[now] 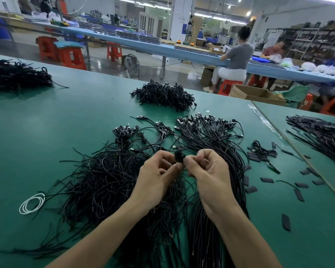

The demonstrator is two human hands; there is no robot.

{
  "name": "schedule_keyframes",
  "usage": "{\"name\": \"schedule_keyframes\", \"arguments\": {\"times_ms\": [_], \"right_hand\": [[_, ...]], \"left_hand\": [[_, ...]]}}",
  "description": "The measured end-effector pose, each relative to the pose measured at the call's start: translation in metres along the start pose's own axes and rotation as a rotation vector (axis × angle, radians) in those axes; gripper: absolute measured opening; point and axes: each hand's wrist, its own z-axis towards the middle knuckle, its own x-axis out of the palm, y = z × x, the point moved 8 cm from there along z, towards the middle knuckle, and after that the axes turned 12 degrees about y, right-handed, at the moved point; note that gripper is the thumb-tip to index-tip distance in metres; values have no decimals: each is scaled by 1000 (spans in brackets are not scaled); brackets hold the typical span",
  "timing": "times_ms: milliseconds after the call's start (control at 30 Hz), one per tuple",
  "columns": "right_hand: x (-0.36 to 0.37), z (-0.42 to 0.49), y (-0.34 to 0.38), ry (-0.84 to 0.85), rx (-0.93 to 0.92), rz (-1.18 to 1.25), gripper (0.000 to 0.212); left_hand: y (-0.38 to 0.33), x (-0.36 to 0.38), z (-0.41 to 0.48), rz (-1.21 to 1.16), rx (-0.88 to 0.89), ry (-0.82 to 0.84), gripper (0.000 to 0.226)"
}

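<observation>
We hold a small coiled cable [179,157] between both hands, raised just above the heap of loose cables [108,180] in the middle of the green table [46,122]. Our left hand [157,175] pinches one side of the coil with thumb and fingertips, the other fingers curled in. Our right hand [207,171] pinches the opposite side the same way. We judge that the two pinches stop the springy loops from opening while the coil is tightened or bound. Holding it off the heap likely saves it from snagging on its neighbours.

The cable is thin, black and smooth-skinned, wound into a tight round knot of loops. Beyond our hands lie straighter cables [211,132], fanned so that their metal plugs line up at the far end, probably so each draws out singly. Farther back sits a mound of finished bundles [162,93]. To the right, short flat black strips [250,189], matte and rectangular, lie scattered within reach. A thin white cable ring [32,203] lies apart on the left.
</observation>
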Motion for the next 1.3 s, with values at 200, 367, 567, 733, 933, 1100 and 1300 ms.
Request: {"name": "schedule_keyframes", "arguments": {"times_ms": [200, 367, 567, 733, 933, 1100, 1300], "right_hand": [[3, -2, -13, 14, 79, 10, 27], [5, -2, -26, 38, 99, -13, 33], [-1, 2, -25, -8, 99, -128, 34], [-8, 4, -14, -41, 45, -188, 32], [-2, 1, -12, 36, 3, -80, 32], [2, -1, -19, 82, 44, -28, 32], [4, -1, -30, 93, 89, 44, 36]], "left_hand": [[6, 3, -1, -424, -22, 56, 28], [-5, -2, -1, -601, 23, 40, 30], [-11, 2, -4, -193, 109, 104, 20], [-5, -10, -7, 202, 68, -78, 50], [4, -4, -3, 33, -54, -10, 41], [2, -11, -2, -344, -58, -67, 18], [-9, -9, -6, -339, 60, -31, 22]]}}
